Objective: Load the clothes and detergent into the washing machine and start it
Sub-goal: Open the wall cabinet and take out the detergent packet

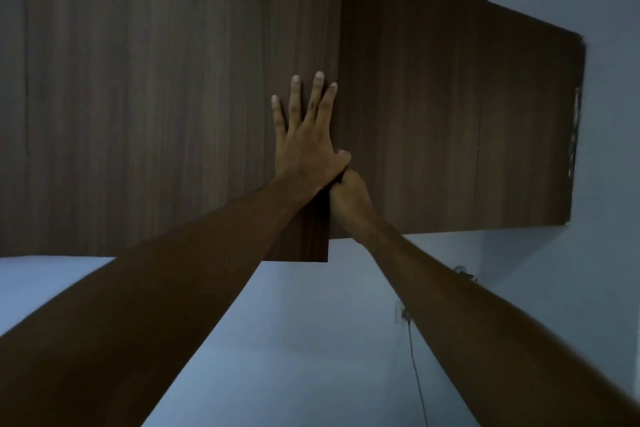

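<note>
Dim wall cabinet, frame centre: my left hand presses flat to steady the door; my right hand curls round its edge, I think to swing it.

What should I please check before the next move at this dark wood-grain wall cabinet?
1. Left hand flat on the near dark wood-grain cabinet door, fingers straight: ok.
2. Right hand curled at that door's edge: ok; whether it holds a handle: cannot tell.
3. Door shut flush: not ok, it stands proud of the neighbouring dark panel.
4. Detergent in reach: cannot tell, none in view.
5. Thin cable on the pale wall clear of arms: ok.
</note>
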